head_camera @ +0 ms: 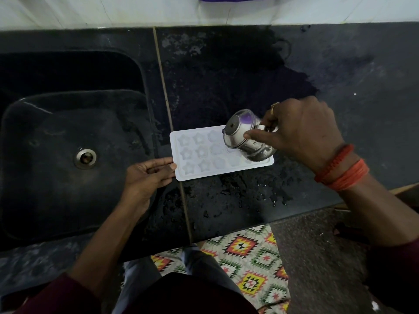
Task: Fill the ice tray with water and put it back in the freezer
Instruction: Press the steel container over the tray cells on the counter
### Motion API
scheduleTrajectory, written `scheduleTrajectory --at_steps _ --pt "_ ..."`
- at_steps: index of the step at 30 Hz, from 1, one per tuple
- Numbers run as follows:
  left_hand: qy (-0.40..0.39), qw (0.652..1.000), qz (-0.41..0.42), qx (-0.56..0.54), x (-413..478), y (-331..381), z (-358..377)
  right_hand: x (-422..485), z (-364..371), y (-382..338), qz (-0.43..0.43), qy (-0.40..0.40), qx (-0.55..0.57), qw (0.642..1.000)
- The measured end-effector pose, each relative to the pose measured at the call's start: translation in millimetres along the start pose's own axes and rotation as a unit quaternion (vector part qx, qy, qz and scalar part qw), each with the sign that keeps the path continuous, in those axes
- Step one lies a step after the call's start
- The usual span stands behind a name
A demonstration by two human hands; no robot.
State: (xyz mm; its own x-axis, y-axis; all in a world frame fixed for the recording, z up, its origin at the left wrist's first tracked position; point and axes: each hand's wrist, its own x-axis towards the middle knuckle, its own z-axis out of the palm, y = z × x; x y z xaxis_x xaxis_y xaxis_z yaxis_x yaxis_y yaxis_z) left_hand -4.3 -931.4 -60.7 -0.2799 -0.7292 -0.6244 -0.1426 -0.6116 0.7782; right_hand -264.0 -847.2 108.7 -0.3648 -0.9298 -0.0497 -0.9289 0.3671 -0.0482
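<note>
A white ice tray [204, 155] with star and flower shaped cells lies flat on the black stone counter [226, 75]. My left hand [147, 175] holds its left short edge, thumb on top of the rim. My right hand [301, 134] grips a shiny steel cup [243, 134], tipped sharply over the tray's right end with its base pointing up and left. The cup hides the tray's right cells. Whether water is flowing cannot be seen.
A black stone sink [56, 155] with a metal drain [85, 157] sits to the left of the tray. Water drops spot the counter near its front edge [260, 196]. A patterned mat [244, 254] lies on the floor below.
</note>
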Motion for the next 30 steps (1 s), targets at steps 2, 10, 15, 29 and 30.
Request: scheduleTrajectory --at_steps 2,10,15,29,30 --pt "0.0 1.0 -0.001 -0.001 -0.3 0.3 0.0 0.0 -2.3 1.1 0.001 -0.002 0.01 1.0" --pt "-0.002 1.0 0.0 0.0 0.5 -0.3 -0.5 -0.9 -9.2 -5.0 -0.009 0.005 0.032 0.999" --pt "-0.002 1.0 0.004 -0.001 0.5 -1.1 -1.8 1.8 -3.5 -12.8 -0.01 -0.01 0.027 1.0" --pt "-0.002 1.0 0.001 -0.005 1.8 -2.6 -2.0 14.9 10.7 -30.3 -0.019 -0.012 -0.016 1.0" --pt "-0.002 1.0 0.001 -0.007 1.9 -2.5 -2.0 15.3 10.6 -30.7 -0.02 -0.011 -0.018 1.0"
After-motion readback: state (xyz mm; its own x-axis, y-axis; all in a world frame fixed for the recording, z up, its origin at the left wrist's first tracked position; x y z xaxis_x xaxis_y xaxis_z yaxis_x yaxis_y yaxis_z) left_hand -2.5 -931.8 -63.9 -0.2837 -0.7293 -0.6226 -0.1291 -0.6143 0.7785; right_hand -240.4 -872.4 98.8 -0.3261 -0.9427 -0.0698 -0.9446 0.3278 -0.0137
